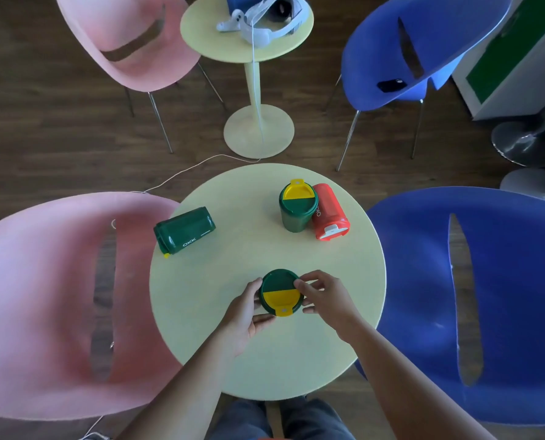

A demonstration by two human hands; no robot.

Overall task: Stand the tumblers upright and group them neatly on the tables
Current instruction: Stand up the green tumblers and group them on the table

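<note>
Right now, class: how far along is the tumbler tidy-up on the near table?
Done: one green tumbler stands upright. In hand: left hand and right hand grip a second upright green tumbler. Left: the green tumbler on its side and the red tumbler lie down; none grouped yet.

On the pale yellow-green surface [201, 290]: three dark green tumblers, near [279, 282], left [185, 230] and far [293, 217], yellow-lidded; one red tumbler [330, 214]. Pink chair [42, 296] left, blue chair [503, 296] right.

Two pink moulded plastic chairs [58, 300] stand left, two blue moulded plastic chairs [474, 300] right; a white headset with strap [265, 20] lies far off, its thin white cable [198, 166] trailing across the dark wooden plank floor [58, 134].
</note>
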